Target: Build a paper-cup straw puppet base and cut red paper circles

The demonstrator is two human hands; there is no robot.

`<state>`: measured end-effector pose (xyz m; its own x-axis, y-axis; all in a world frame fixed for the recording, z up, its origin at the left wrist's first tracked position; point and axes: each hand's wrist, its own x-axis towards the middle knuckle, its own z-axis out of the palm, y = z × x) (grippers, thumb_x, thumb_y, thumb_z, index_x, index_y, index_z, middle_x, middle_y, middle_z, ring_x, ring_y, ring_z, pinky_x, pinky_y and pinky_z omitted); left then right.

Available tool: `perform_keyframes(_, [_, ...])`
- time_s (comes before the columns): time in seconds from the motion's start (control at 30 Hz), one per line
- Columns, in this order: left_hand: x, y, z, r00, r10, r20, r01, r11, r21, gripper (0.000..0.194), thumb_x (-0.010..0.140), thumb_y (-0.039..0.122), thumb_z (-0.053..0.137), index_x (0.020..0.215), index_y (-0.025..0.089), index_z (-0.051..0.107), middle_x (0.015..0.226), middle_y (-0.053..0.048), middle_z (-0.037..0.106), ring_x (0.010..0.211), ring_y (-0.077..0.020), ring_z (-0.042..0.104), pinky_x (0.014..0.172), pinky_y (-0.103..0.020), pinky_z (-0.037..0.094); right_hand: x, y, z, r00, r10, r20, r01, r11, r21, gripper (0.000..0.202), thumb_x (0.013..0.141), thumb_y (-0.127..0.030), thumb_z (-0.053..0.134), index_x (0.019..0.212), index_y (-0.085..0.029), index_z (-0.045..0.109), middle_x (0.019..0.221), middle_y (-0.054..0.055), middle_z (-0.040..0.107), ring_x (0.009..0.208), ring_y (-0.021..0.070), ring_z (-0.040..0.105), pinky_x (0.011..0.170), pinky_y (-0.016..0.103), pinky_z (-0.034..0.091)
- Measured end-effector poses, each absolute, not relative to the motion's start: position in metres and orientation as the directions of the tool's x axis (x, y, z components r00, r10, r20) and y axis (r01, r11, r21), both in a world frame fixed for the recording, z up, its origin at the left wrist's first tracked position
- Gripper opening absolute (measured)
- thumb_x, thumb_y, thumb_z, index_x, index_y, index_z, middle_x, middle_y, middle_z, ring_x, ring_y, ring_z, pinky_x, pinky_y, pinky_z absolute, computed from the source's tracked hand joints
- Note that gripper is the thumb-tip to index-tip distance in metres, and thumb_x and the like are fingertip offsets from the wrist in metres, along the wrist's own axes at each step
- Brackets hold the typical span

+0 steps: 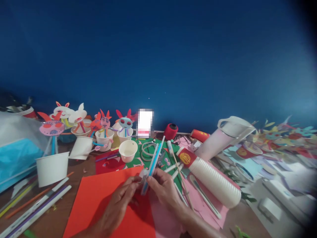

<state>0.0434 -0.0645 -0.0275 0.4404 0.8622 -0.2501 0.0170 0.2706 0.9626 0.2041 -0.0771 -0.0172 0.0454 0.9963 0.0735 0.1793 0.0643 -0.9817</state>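
Observation:
My right hand (163, 186) is closed around a small bundle of straws (156, 158), white and blue, held upright at a slant. Close beside it, my left hand (125, 195) pinches a small clear, crumpled piece (143, 173) at the side of the bundle. Both hands are above an orange-red sheet (91, 198) lying on the table. Just beyond them stands an empty white paper cup (128, 151), on a green sheet (138, 162) strewn with paper scraps.
Paper-face figures in cups (52, 168) stand at left, with loose straws (37, 211) in front. At right lie a stack of paper cups (213, 180) and a tilted pitcher (220, 138). A red round device (170, 131) sits near the blue wall (158, 59).

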Motion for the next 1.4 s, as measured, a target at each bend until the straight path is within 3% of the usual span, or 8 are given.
perform_keyframes(0.17, [0.040, -0.063, -0.028, 0.400, 0.861, -0.314, -0.086, 0.376, 0.923, 0.039, 0.078, 0.051, 0.051, 0.092, 0.015, 0.059, 0.097, -0.008, 0.064, 0.059, -0.0144, 0.060, 0.056, -0.027, 0.043, 0.207, -0.072, -0.021, 0.060, 0.997, 0.046, -0.143, 0.054, -0.988, 0.026, 0.081, -0.041, 0.055, 0.079, -0.015, 0.053, 0.062, -0.002, 0.052, 0.051, 0.0087, 0.048, 0.049, 0.021, 0.043])
perform_keyframes(0.47, [0.038, -0.054, -0.024, 0.416, 0.866, -0.278, -0.171, 0.374, 0.911, 0.031, 0.074, 0.042, 0.061, 0.085, 0.020, 0.043, 0.060, 0.004, 0.055, 0.045, -0.0083, 0.050, 0.041, -0.017, 0.031, 0.216, -0.074, -0.028, 0.189, 0.967, 0.168, 0.097, 0.152, -0.984, 0.025, 0.088, -0.042, 0.043, 0.088, -0.018, 0.051, 0.063, -0.003, 0.046, 0.053, 0.0096, 0.043, 0.049, 0.019, 0.040])
perform_keyframes(0.57, [0.029, -0.054, -0.014, 0.416, 0.898, -0.142, 0.016, 0.149, 0.989, 0.023, 0.076, 0.038, 0.060, 0.086, 0.020, 0.052, 0.061, 0.004, 0.055, 0.044, -0.0075, 0.047, 0.044, -0.018, 0.036, 0.218, -0.074, -0.020, 0.121, 0.976, 0.183, 0.206, 0.155, -0.966, 0.025, 0.089, -0.040, 0.041, 0.081, -0.018, 0.052, 0.068, 0.000, 0.053, 0.060, 0.0116, 0.049, 0.058, 0.022, 0.042])
perform_keyframes(0.7, [0.020, -0.052, 0.005, 0.576, 0.811, 0.107, 0.276, -0.317, 0.907, 0.021, 0.080, 0.028, 0.056, 0.099, 0.023, 0.065, 0.091, -0.004, 0.068, 0.083, -0.0192, 0.062, 0.074, -0.023, 0.045, 0.220, -0.074, -0.009, 0.084, 0.981, 0.175, 0.230, 0.152, -0.961, 0.025, 0.091, -0.038, 0.038, 0.078, -0.019, 0.047, 0.060, -0.002, 0.052, 0.055, 0.0110, 0.048, 0.055, 0.022, 0.039])
perform_keyframes(0.9, [0.019, -0.044, 0.010, 0.668, 0.719, 0.193, 0.370, -0.545, 0.752, 0.027, 0.087, 0.025, 0.045, 0.105, 0.029, 0.065, 0.102, -0.003, 0.066, 0.092, -0.0194, 0.062, 0.081, -0.022, 0.043, 0.219, -0.072, 0.003, 0.010, 0.995, 0.102, 0.262, 0.096, -0.960, 0.028, 0.090, -0.039, 0.039, 0.073, -0.018, 0.047, 0.056, -0.006, 0.035, 0.050, 0.0084, 0.032, 0.046, 0.020, 0.026])
perform_keyframes(1.07, [0.019, -0.033, 0.005, 0.531, 0.835, 0.142, 0.336, -0.362, 0.870, 0.020, 0.081, 0.031, 0.053, 0.075, 0.020, 0.068, 0.087, -0.004, 0.063, 0.077, -0.0165, 0.060, 0.067, -0.020, 0.044, 0.208, -0.057, 0.024, -0.143, 0.988, 0.054, 0.224, 0.085, -0.971, 0.023, 0.087, -0.031, 0.043, 0.070, -0.017, 0.050, 0.058, -0.005, 0.032, 0.051, 0.0075, 0.028, 0.045, 0.019, 0.023])
perform_keyframes(1.2, [0.014, -0.022, 0.015, 0.305, 0.951, -0.041, 0.071, 0.020, 0.997, 0.025, 0.078, 0.039, 0.056, 0.079, 0.015, 0.061, 0.054, 0.002, 0.054, 0.045, -0.0099, 0.047, 0.046, -0.020, 0.038, 0.193, -0.046, 0.030, -0.146, 0.985, 0.090, 0.204, 0.119, -0.972, 0.023, 0.086, -0.030, 0.044, 0.070, -0.017, 0.053, 0.056, -0.006, 0.033, 0.048, 0.0067, 0.028, 0.043, 0.019, 0.023])
perform_keyframes(1.4, [0.007, -0.015, 0.029, 0.175, 0.980, -0.100, -0.229, 0.139, 0.963, 0.026, 0.072, 0.037, 0.065, 0.081, 0.014, 0.058, 0.059, 0.001, 0.058, 0.051, -0.0106, 0.050, 0.046, -0.021, 0.040, 0.187, -0.047, 0.022, -0.191, 0.981, 0.036, 0.286, 0.090, -0.954, 0.026, 0.086, -0.031, 0.045, 0.067, -0.016, 0.055, 0.055, -0.004, 0.042, 0.046, 0.0061, 0.036, 0.042, 0.018, 0.025])
